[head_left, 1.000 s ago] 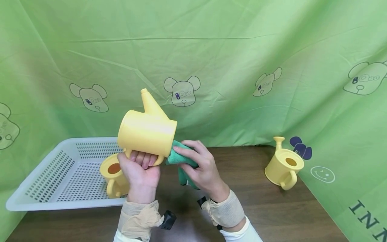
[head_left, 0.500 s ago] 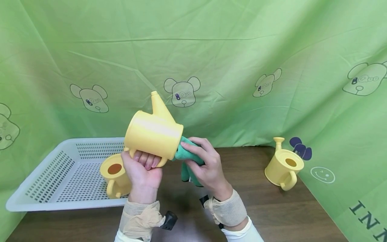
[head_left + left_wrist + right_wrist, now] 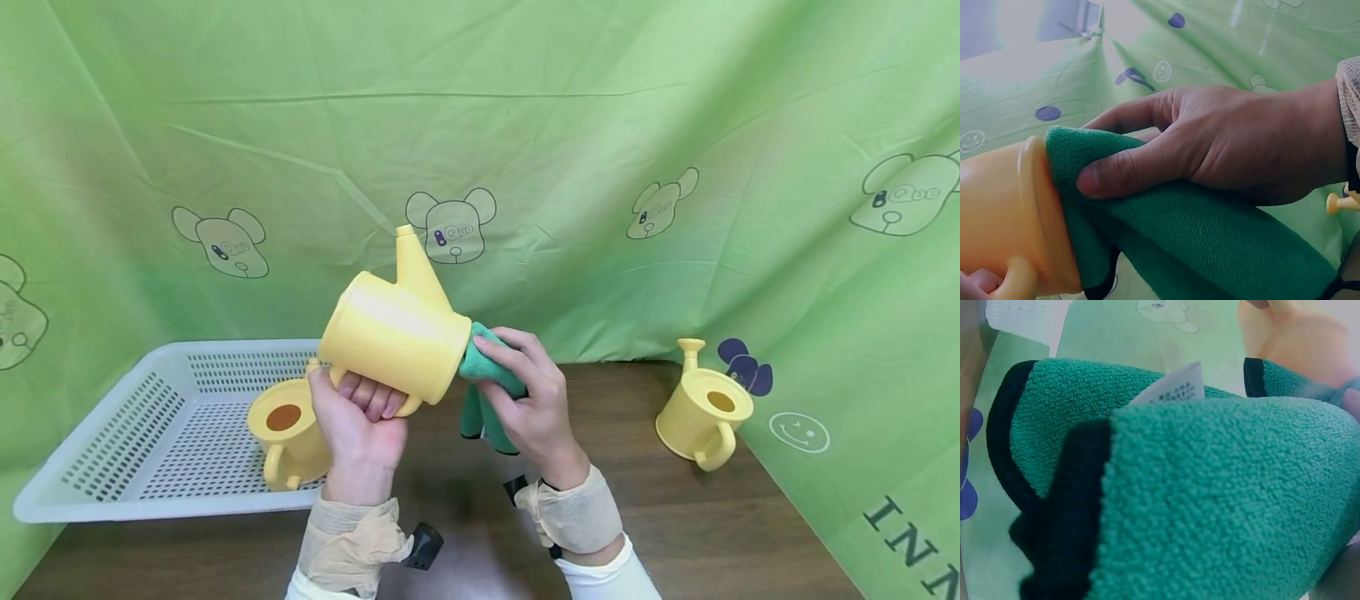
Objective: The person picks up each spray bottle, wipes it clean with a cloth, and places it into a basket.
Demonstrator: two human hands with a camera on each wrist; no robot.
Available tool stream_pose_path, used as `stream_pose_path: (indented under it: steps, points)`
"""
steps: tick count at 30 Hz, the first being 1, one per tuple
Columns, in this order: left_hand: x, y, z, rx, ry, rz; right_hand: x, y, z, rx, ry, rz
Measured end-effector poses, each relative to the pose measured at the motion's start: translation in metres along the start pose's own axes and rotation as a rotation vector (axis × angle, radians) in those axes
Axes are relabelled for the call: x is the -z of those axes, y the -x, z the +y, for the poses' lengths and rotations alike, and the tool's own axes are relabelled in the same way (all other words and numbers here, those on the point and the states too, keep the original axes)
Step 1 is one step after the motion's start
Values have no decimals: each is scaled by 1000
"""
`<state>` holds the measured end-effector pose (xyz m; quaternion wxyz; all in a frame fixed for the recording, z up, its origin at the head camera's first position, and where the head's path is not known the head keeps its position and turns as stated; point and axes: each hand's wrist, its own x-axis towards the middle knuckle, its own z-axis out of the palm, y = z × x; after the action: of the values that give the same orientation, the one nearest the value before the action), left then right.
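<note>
Hands, qty 2, both occupied. Can [image 3: 397,337], yellow: being held up over the tabletop [image 3: 675,525], approx. centre, body tilting on its side, spout [image 3: 422,275] pointing up; L hand [image 3: 362,417] is gripping the handle [image 3: 409,407] from below, fingers curling thru the loop. Cloth [image 3: 489,369], green w/ dk edging: R hand [image 3: 532,392] is grasping it, thumb pressing on one face, and the folded part is touching the can's R end; a loose part is hanging below the R hand. Tag [image 3: 1179,387], white, printed: sticking up from the cloth's folds in the R wrist view, text too small to read. Basket [image 3: 187,507], white, perforated: sitting on the tabletop, L side. 2nd can [image 3: 300,454], yellow: standing in the basket, R end, opening showing reddish inside, partly hiding behind the L hand and wrist. 3rd can [image 3: 693,421], yellow: standing upright on the tabletop, far R, well apart from the R hand, spout flaring at its tip. Wraps [image 3: 577,515], beige, qty 2: covering both wrists above white sleeves [image 3: 611,575]. Backdrop [image 3: 525,125], lt green w/ cartoon prints: hanging behind.
</note>
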<state>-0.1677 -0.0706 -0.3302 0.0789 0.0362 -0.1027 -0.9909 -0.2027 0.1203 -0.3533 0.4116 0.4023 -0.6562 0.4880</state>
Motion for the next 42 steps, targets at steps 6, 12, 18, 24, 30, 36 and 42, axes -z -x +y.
stream_pose_path:
  steps: [6, 12, 18, 24, 30, 36, 42]
  points:
    - [0, 1, -1, -10, -42, -27, 5, -1, 2, -13, -3, 19]
    - [-1, 0, -2, -116, -137, -49, 11, -2, 5, -6, 9, 43]
    - [-1, -1, -3, -396, -345, -113, 15, -3, 9, -7, 17, 58]
    - [0, -3, -1, -782, -634, -19, 17, -5, 6, 4, 13, 37]
    - [9, -6, 8, -1077, -1019, 13, 17, -5, 1, -13, 7, -33]
    - [16, -15, 16, -1394, -1316, -118, 11, -2, -2, -79, 60, -110]
    - [19, -22, 15, -1537, -1434, -212, 4, 1, 2, -99, 117, -171]
